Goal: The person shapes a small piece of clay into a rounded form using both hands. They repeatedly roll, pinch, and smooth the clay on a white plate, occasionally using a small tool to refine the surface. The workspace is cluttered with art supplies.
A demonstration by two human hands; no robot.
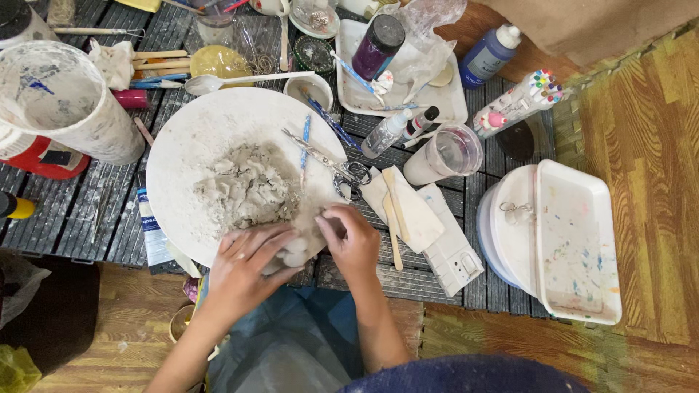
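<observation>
A round white board [196, 124] lies on the dark slatted table and carries a heap of grey clay [247, 185]. At the board's near edge my left hand [247, 266] is curled over a pale lump of clay [295, 251]. My right hand [353, 240] pinches the same lump from the right side, fingers bent around it. Metal scissors [342, 171] and a blue tool [305, 149] rest on the board just beyond my hands.
Wooden sticks on a folded cloth [408, 207] lie right of my hands, beside a white rectangular tray [575, 240] over a round lid. A large paint-smeared bucket [58, 94] stands far left. Bottles, a cup [444, 153], spoons and brushes crowd the back.
</observation>
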